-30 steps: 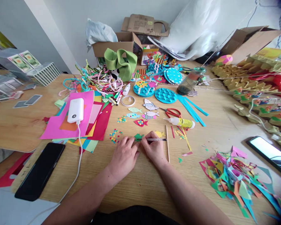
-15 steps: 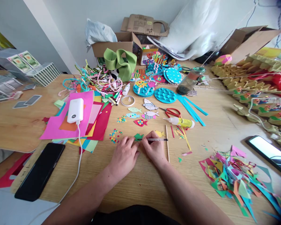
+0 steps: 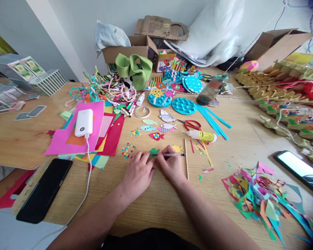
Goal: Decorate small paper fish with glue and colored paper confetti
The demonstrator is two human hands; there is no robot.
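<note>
A pen lies almost level in my right hand, gripped between thumb and fingers. Its tip touches a small green paper fish on the table. My left hand rests beside the fish, fingers loosely bent and lying down, their tips at its left and lower edge. Just beyond my right hand is a yellow paper fish, partly hidden. A thin wooden stick lies right of that hand. Colored paper dots are scattered left of my left hand.
Finished paper fish, red-handled scissors and a glue bottle lie ahead. Colored sheets with a power bank and a black phone are left. Paper scraps and another phone are right.
The pen's back end has shifted slightly left in my right hand. My left hand and the green paper fish stay in place.
</note>
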